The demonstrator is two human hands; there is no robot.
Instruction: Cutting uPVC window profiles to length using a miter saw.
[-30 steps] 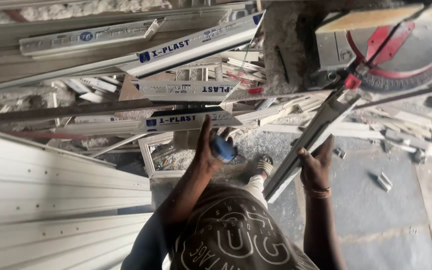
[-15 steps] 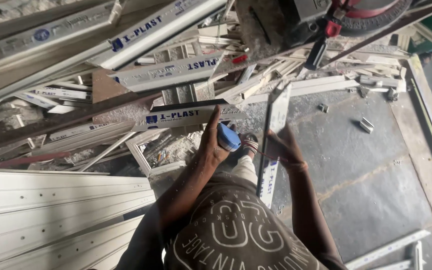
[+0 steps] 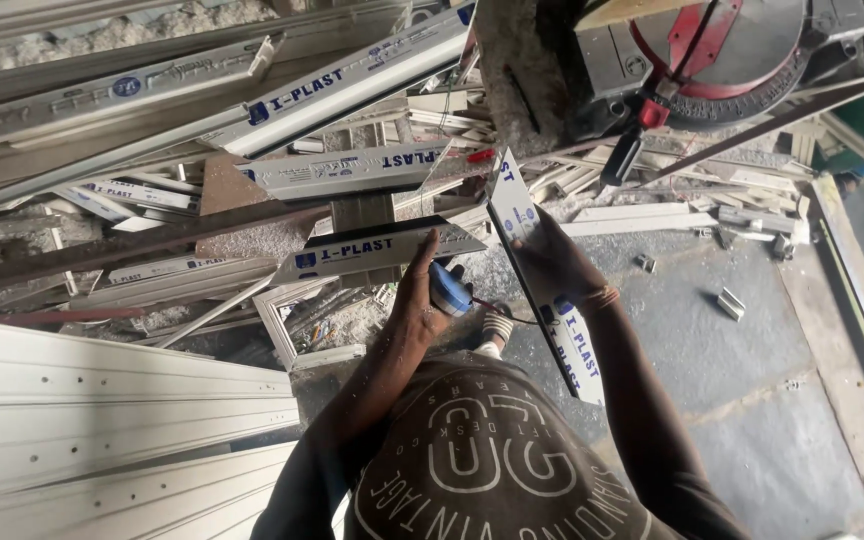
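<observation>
Two hands hold white plastic profile pieces at mid-frame. Left hand (image 3: 420,300), fingers curled around a blue-handled tool (image 3: 449,288), also presses against the short mitred profile (image 3: 377,250) lying across the centre. Right hand (image 3: 552,262), fingers wrapped around it, grips a second profile strip (image 3: 562,330) that runs diagonally from centre toward lower right. Offcuts (image 3: 652,205) litter the grey floor (image 3: 752,400); a mitre saw (image 3: 722,50) occupies the upper right; ribbed panels (image 3: 102,400) fill the lower left.

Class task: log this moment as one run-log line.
left hand: holds blue tool | right hand: grips white profile | saw: behind
</observation>
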